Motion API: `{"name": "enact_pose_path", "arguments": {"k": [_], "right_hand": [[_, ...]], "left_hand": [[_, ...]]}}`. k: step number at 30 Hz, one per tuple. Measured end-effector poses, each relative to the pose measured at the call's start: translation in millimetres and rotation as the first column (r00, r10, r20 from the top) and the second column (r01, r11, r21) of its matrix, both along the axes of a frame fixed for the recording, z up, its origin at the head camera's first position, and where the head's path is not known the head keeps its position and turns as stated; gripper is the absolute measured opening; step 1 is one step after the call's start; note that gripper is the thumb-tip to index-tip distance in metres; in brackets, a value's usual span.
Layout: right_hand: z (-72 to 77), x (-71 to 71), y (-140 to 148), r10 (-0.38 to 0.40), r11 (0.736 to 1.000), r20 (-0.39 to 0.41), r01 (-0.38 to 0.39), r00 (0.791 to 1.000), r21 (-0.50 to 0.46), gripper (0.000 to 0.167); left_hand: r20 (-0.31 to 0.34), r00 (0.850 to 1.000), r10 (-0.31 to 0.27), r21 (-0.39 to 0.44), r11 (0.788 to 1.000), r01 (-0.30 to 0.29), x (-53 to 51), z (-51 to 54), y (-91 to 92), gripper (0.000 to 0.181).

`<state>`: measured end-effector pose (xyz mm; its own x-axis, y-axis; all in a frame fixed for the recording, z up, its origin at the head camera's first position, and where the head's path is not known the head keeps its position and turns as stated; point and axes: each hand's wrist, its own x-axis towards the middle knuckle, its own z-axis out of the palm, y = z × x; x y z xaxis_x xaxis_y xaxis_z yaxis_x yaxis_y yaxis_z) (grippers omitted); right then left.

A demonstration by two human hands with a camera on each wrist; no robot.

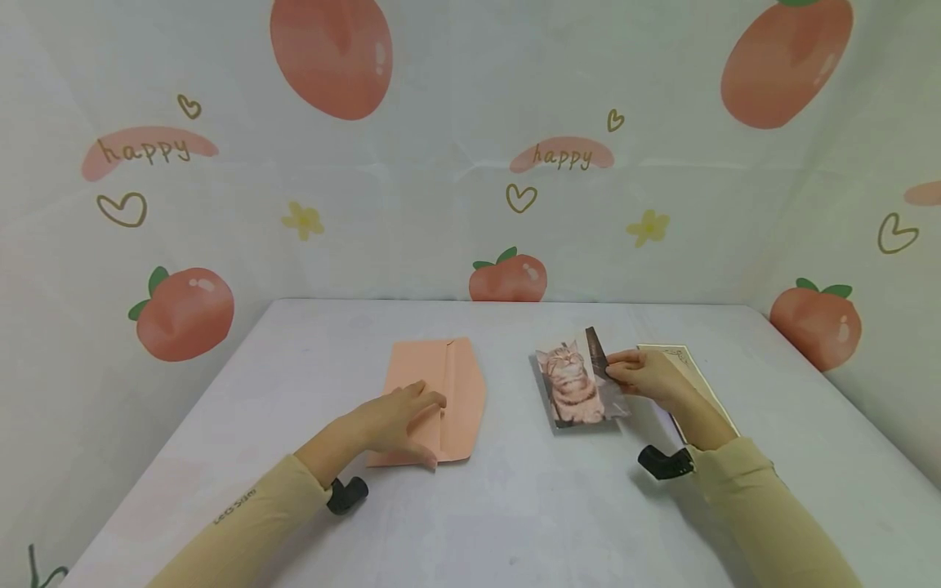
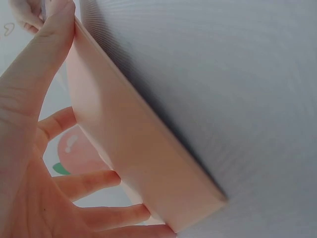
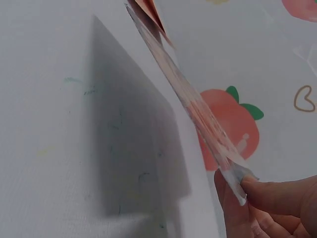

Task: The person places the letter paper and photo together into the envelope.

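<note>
A peach envelope (image 1: 415,367) lies left of the middle of the table, its flap (image 1: 465,400) unfolded toward the right. My left hand (image 1: 400,416) rests on it with spread fingers. In the left wrist view its thumb (image 2: 54,29) touches one edge and the fingertips touch the envelope's surface (image 2: 124,129). My right hand (image 1: 650,376) pinches the right edge of a cat-picture card (image 1: 569,384) between thumb and fingers. That card seems to have a clear sleeve or margin. In the right wrist view the card (image 3: 190,109) is tilted above the table, its shadow below.
Under my right forearm lies a cream, gold-bordered flat item (image 1: 680,355), partly hidden. A white table (image 1: 507,523) holds everything. Behind it hangs a white cloth backdrop (image 1: 419,180) with fruit prints. Black wrist devices (image 1: 665,462) sit below each cuff.
</note>
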<state>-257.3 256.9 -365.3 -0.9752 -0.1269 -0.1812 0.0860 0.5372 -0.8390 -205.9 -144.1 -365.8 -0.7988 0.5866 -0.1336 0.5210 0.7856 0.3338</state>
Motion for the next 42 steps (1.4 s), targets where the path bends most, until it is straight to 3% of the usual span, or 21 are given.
{"name": "enact_pose_path", "arguments": {"k": [21,32,42], "right_hand": [[12.3,5.9,-10.0,0.037,0.999,-0.019,-0.037,0.999,-0.003,0.046],[8.9,4.7,-14.4,0.071,0.996,-0.008,-0.071,0.997,-0.062,0.045],[8.6,3.9,-23.3,0.065,0.997,-0.005,-0.065,0.998,-0.031,0.044]], "left_hand": [[-0.006,1.0,-0.006,0.005,1.0,0.006,-1.9,-2.6,-0.4,0.074],[0.008,1.0,0.008,0.008,1.0,-0.008,-1.0,-0.6,-0.2,0.074],[-0.006,1.0,-0.004,0.001,1.0,0.004,-0.7,-1.9,-0.4,0.075]]}}
